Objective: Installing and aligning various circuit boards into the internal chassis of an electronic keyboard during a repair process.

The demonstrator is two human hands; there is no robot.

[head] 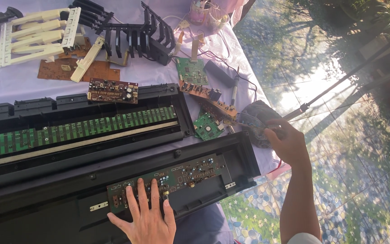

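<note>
My left hand (146, 218) lies flat, fingers spread, on a green circuit board (181, 175) set inside the black top shell (68, 203) of an opened electronic keyboard. My right hand (286, 141) reaches past the table's right edge and grips a round dark speaker (254, 118) with wires running to it. Behind the shell lies the keyboard's lower half (46, 113) with a long green contact strip (77, 129).
Small circuit boards (206, 126) and a soldering iron (234, 88) lie near the speaker. White key sets (34, 34), black key sets (134, 36) and brown boards (77, 70) rest on the lilac cloth at the back. Tiled floor to the right.
</note>
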